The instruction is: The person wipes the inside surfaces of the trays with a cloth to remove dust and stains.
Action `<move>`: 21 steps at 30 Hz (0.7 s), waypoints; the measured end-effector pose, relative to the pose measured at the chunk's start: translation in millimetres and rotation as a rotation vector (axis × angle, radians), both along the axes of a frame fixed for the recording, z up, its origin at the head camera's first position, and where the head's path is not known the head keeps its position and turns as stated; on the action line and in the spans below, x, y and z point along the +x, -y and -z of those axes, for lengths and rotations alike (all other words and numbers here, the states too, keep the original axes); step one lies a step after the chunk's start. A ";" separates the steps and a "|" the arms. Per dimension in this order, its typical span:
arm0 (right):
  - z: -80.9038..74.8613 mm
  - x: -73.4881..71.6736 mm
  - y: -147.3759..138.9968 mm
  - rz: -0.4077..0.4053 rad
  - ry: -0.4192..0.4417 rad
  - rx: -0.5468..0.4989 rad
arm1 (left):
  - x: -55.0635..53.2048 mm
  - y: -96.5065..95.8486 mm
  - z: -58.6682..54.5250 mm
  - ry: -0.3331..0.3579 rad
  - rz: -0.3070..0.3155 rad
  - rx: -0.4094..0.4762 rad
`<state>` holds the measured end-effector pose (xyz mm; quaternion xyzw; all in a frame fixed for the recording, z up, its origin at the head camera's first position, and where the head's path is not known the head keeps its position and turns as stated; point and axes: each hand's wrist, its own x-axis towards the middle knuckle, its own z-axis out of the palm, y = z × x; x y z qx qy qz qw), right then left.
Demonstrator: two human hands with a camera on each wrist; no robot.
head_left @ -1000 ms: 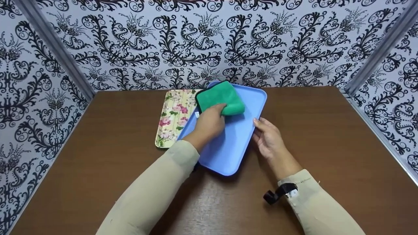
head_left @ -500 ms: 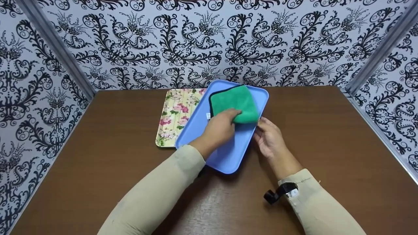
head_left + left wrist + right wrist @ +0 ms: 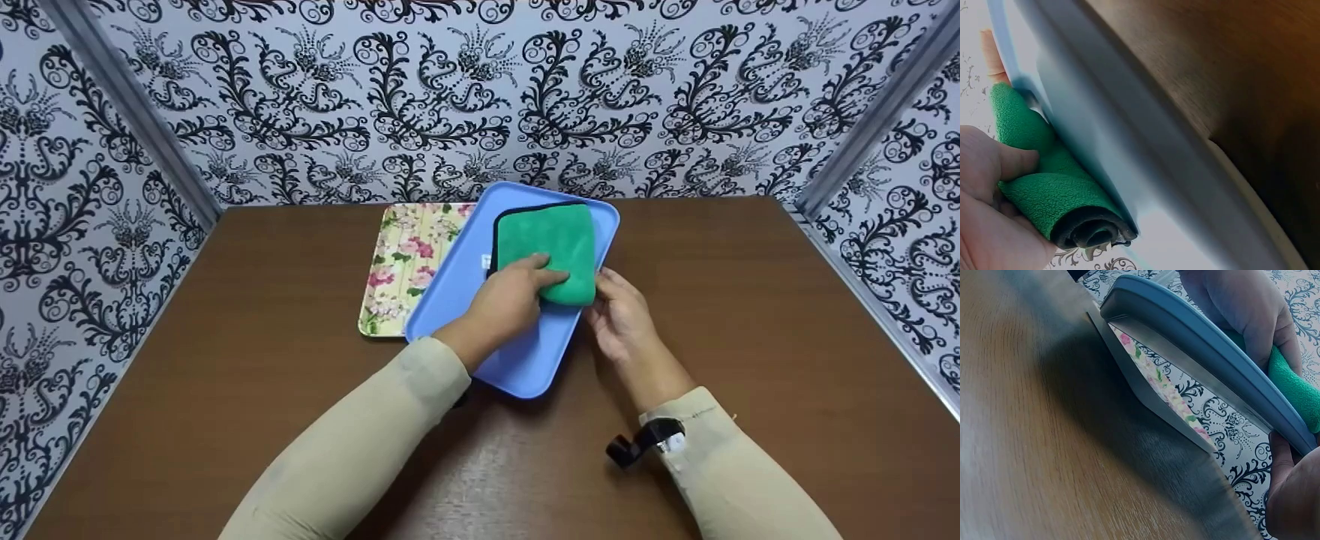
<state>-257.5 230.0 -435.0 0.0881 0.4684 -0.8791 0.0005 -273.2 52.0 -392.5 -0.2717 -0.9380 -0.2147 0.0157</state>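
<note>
In the head view my left hand (image 3: 506, 300) holds a folded green cloth (image 3: 551, 232) with dark edging against the upper face of a blue tray (image 3: 517, 367). The left wrist view shows the thumb on the cloth (image 3: 1081, 197), whose near end is rolled over. My right hand (image 3: 621, 319) grips the tray's right edge; its fingers go underneath, partly hidden. From the right wrist view, the tray (image 3: 1185, 332) is lifted and tilted above a floral tray (image 3: 1159, 382). That floral tray lies on the table, partly covered by the blue one in the head view.
The brown table (image 3: 750, 315) reaches to a patterned wall (image 3: 480, 97) close behind the trays. Side walls with metal corner posts stand left and right. A black strap (image 3: 637, 442) with a small device sits on the right sleeve.
My left hand has moved the cloth rightward and slightly down across the blue tray, toward its right edge. The right hand stays in nearly the same place on the tray.
</note>
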 end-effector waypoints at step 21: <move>-2.3 -2.2 0.4 0.000 0.032 -0.010 | -13.0 32.3 2.0 -0.126 0.020 -0.088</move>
